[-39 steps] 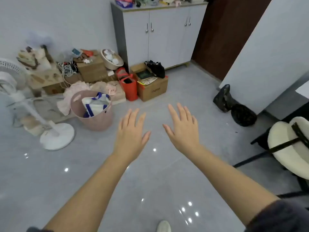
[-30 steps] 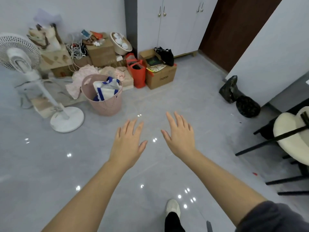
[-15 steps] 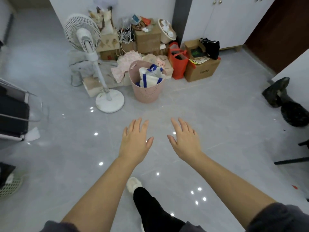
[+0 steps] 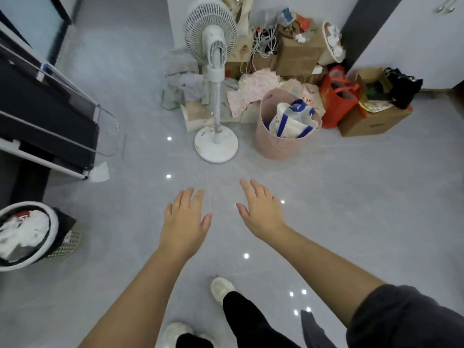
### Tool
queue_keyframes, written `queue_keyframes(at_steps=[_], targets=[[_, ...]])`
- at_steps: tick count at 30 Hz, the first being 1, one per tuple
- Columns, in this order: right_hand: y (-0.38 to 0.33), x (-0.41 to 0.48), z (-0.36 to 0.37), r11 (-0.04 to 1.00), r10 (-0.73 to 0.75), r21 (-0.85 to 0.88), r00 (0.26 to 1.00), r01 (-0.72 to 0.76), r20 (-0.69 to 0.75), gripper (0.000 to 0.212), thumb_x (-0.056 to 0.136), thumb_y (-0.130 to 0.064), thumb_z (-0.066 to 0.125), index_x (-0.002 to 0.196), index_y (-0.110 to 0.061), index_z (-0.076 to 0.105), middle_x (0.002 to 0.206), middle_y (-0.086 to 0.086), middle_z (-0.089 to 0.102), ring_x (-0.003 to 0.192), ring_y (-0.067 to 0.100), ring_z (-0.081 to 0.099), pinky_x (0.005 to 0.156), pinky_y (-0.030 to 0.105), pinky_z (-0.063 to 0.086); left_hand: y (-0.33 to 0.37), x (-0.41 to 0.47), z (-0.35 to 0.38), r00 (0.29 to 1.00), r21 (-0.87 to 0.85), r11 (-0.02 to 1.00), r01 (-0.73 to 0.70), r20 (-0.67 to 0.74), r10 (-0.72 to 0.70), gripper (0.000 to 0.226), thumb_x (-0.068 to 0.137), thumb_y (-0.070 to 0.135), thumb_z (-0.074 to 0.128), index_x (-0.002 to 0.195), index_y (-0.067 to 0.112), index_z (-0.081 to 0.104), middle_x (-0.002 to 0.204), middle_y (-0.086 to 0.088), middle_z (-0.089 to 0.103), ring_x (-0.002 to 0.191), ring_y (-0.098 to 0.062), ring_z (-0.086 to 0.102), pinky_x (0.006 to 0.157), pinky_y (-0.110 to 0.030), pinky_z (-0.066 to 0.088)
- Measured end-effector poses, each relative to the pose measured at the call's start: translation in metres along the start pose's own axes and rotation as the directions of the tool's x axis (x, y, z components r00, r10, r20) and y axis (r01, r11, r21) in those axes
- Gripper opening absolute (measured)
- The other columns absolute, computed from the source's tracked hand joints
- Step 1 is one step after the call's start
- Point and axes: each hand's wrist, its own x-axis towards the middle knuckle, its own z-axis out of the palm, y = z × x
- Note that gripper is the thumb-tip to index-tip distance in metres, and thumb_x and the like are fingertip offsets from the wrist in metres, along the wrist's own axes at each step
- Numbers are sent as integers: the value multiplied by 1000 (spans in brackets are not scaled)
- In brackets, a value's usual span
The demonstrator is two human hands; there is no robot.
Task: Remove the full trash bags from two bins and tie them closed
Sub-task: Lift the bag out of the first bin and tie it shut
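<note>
The trash bag, black and stuffed with white rubbish, sits in the white lattice bin at the lower left edge, on the floor, well apart from your hands. A pink basket holding a blue-and-white bag stands just beside the fan ahead of you. Your left hand and right hand hover palm-down over the floor, fingers straight and slightly spread, holding nothing.

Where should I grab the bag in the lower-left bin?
Pinch the bag by its loose black flap draped over the bin rim, from above on its right; trash fills the middle, so that flap is probably the freest hold.
</note>
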Motion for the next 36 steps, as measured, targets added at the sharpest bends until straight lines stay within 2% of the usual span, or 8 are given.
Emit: queue_keyframes(at_steps=[6, 14, 19, 27, 32, 36], targets=[[-116, 45, 37, 998, -68, -10, 997, 68, 40, 58, 97, -42, 36, 149, -27, 13, 156, 6, 24, 141, 25, 26, 110, 43, 29, -130, 12, -21, 985, -168, 971, 171, -3, -174, 57, 94, 37, 45, 144, 17, 28, 151, -7, 29, 140, -23, 24, 112, -40, 25], [-296, 78, 109, 999, -29, 29, 997, 26, 76, 59, 98, -44, 36, 149, -26, 13, 156, 4, 24, 141, 25, 27, 109, 41, 30, -325, -2, -58, 978, -179, 962, 206, 68, -197, 54, 93, 34, 47, 142, 16, 33, 147, -8, 34, 136, -25, 31, 110, -43, 30], [-390, 112, 163, 997, -66, 50, 989, 59, 136, 59, 98, -43, 34, 149, -27, 11, 155, 5, 24, 140, 24, 28, 109, 41, 32, -433, 9, -70, 952, -179, 935, 306, 81, -295, 52, 93, 32, 47, 140, 14, 35, 145, -8, 37, 132, -26, 36, 105, -43, 35], [-518, 211, 279, 989, -130, 102, 953, 106, 275, 59, 98, -42, 35, 149, -26, 11, 155, 5, 24, 139, 25, 28, 109, 43, 31, -599, 44, -36, 828, -336, 762, 553, 126, -546, 49, 94, 30, 47, 139, 13, 37, 143, -9, 39, 131, -26, 36, 105, -41, 32], [-578, 279, 373, 978, -203, 120, 907, 170, 368, 56, 98, -40, 37, 147, -25, 15, 146, 7, 37, 126, 29, 41, 97, 43, 38, -719, 63, 16, 773, -285, 724, 628, 120, -623, 49, 94, 32, 46, 139, 14, 38, 144, -11, 38, 131, -29, 36, 107, -45, 33], [-609, 321, 449, 965, -263, 109, 871, 240, 415, 57, 97, -40, 36, 148, -24, 15, 142, 10, 41, 123, 32, 44, 94, 45, 41, -805, 69, 62, 713, -255, 679, 688, 67, -697, 47, 94, 31, 46, 136, 11, 42, 140, -14, 43, 128, -32, 39, 106, -48, 35]])
